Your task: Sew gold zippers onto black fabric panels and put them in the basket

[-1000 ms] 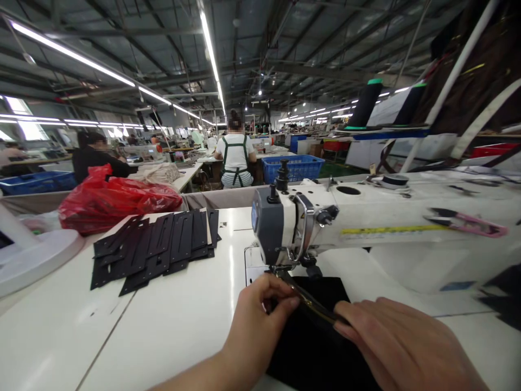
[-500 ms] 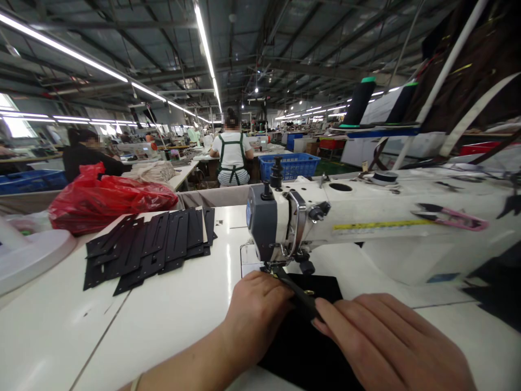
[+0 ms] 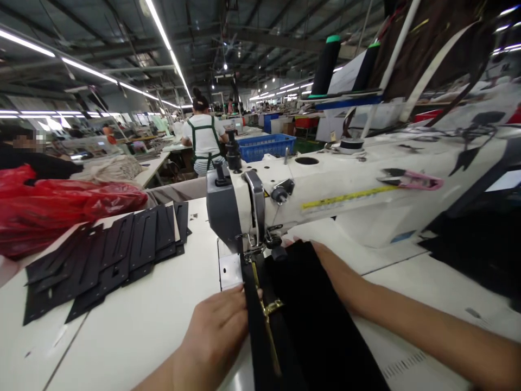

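Observation:
A black fabric piece (image 3: 317, 315) with a gold-toothed zipper (image 3: 267, 320) runs under the presser foot of a white sewing machine (image 3: 345, 190). The zipper's gold pull (image 3: 273, 307) sticks out to the right. My left hand (image 3: 220, 326) is closed on the left edge of the fabric, just in front of the needle area. Beyond the fabric, my right hand (image 3: 331, 266) reaches in from the right beside the machine head. Cloth covers most of its fingers; only some tips show behind the presser foot, so its grip is unclear.
Overlapping black slotted pieces (image 3: 118, 250) lie left on the white table (image 3: 163, 320), near a red plastic bag (image 3: 73, 201). Pink-handled snips (image 3: 415, 179) rest on the machine arm. Thread cones (image 3: 328, 65) stand behind. A co-worker (image 3: 203, 136) sits ahead by a blue crate (image 3: 266, 146).
My right hand has moved from the near side of the fabric to behind it, by the machine head. The zipper is now exposed lengthwise. My left hand is lower, and the view has swung right.

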Motion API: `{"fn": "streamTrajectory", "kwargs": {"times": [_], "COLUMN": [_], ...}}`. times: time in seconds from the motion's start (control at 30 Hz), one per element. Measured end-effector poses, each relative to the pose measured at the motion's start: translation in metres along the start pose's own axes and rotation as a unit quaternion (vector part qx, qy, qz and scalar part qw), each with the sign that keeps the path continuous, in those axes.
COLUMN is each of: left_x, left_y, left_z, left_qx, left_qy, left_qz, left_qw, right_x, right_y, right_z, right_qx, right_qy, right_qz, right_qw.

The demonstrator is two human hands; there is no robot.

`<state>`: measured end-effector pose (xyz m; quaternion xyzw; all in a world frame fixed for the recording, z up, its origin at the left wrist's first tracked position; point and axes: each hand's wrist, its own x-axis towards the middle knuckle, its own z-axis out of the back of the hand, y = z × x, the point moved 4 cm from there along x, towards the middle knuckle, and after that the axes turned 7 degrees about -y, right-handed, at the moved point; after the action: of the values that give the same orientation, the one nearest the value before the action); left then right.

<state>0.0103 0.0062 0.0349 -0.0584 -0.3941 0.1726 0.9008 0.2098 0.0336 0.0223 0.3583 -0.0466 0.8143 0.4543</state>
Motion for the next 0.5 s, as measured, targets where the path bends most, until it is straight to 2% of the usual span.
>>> {"fn": "streamTrajectory", "kwargs": {"times": [0.07,0.13,0.2,0.37,0.5], "left_x": [-0.014,-0.022,-0.022,-0.004,0.000], "left_y": [-0.004,-0.003,0.001,0.015,0.019], "left_z": [-0.009,-0.012,-0.011,-0.014,-0.022], "left_qx": [0.021,0.049,0.081,0.121,0.146], "left_qy": [0.045,0.057,0.058,0.104,0.112], "left_qz": [-0.049,-0.055,-0.021,0.123,0.137], "left_qw": [0.998,0.996,0.995,0.980,0.973], "right_x": [0.003,0.004,0.003,-0.002,-0.001], "right_y": [-0.022,-0.035,-0.042,-0.047,-0.050], "right_z": [-0.002,-0.008,-0.013,-0.013,-0.011], "right_qx": [0.087,0.188,0.244,0.248,0.265], "right_qy": [0.021,0.027,0.005,-0.060,-0.055], "right_qz": [-0.044,-0.109,-0.173,-0.268,-0.290], "right_qw": [0.995,0.976,0.954,0.929,0.918]}}
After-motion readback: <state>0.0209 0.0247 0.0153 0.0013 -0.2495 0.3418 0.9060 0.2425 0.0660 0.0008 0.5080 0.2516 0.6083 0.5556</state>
